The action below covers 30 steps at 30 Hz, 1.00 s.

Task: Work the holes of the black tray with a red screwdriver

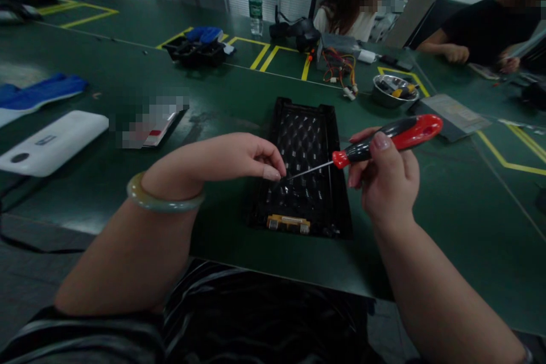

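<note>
A red and black screwdriver is gripped by its handle in my right hand. Its thin shaft points left and down, and the tip ends close to the fingertips of my left hand. Thumb and fingers of that hand are pinched together; whatever is between them, if anything, is too small to make out. Both hands are over a black casing that lies flat on the green table. Inside the casing is a dark grid of small pale-marked parts, and a yellowish circuit board with connectors sits at its near end.
To the left lie a white device and a blue glove. Farther back stand a black tray, a plastic bottle, a metal box with coloured cables and a metal bowl of tools. Two people sit across the table.
</note>
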Motion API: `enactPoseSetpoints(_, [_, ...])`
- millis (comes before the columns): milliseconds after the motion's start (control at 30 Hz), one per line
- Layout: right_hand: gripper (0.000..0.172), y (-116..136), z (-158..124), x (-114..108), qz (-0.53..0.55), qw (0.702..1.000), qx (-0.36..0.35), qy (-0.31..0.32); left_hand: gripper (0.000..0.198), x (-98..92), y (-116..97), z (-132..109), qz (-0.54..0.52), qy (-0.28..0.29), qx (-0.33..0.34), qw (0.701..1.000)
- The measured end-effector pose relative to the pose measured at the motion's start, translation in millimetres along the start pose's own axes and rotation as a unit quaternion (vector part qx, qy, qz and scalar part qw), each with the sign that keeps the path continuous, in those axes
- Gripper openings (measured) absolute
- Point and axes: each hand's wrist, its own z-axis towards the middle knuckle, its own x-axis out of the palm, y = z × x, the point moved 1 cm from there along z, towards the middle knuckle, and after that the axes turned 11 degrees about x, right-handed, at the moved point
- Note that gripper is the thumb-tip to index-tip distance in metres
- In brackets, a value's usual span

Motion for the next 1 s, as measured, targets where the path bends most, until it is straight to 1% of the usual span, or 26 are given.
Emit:
enactPoseSetpoints(100, [0.038, 0.8, -1.8, 0.7, -0.012, 0.999, 0.01, 0.031, 0.023, 5.3, -1.9, -2.1, -0.004, 0.08, 0.007, 0.997])
enactPoseSetpoints(167, [0.038, 0.9, -4.3, 1.6, -0.027, 0.998, 0.02, 0.058, 0.018, 9.5, -3.7, -3.4, 0.026, 0.107, 0.019, 0.994])
enactPoseSetpoints(267, [0.036, 0.1, -7.9, 2.0, -0.049, 0.993, 0.026, 0.107, 0.012, 14.5, -6.2, -5.4, 0.104, 0.099, 0.047, 0.989])
enactPoseSetpoints(367, [0.032, -1.0, -10.1, 1.2, -0.057, 0.988, 0.015, 0.146, 0.012, 17.8, -7.6, -6.7, 0.142, 0.094, 0.044, 0.984])
enactPoseSetpoints(733, [0.029, -1.1, -11.4, -0.7, -0.069, 0.986, 0.002, 0.15, 0.012, 27.6, -12.0, -5.2, 0.158, 0.121, 0.027, 0.98])
enactPoseSetpoints(900, [0.029, -3.3, -10.0, -0.1, -0.067, 0.987, -0.003, 0.148, 0.009, 32.4, -15.8, -2.0, 0.185, 0.112, -0.002, 0.976])
enactPoseSetpoints(1000, [0.028, -4.4, -9.5, 0.1, -0.047, 0.99, -0.017, 0.131, 0.011, 32.4, -19.3, -0.8, 0.191, 0.117, -0.006, 0.975])
